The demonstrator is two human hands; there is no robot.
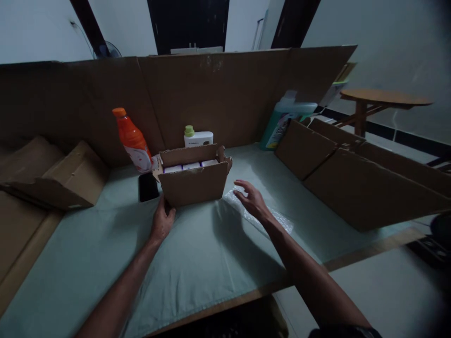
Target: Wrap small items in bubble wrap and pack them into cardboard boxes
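Note:
A small open-topped cardboard box [193,186] stands in the middle of the cloth-covered table. White and purple packs [191,166] sit in a row inside it. At the box's lower left corner is my left hand [163,219], its thumb towards the front and its fingers along the side, partly hidden. My right hand [252,199] hovers apart from the box's right side, fingers curved and spread, holding nothing. Beneath it lies a clear sheet of bubble wrap [278,218]. A black phone [148,187] rests just left of the box.
An orange bottle [133,138], a white bottle with a green cap [198,138] and a teal jug [276,126] stand along the cardboard wall [218,94]. Larger open cardboard boxes flank the table, one at left [75,176] and one at right [366,188].

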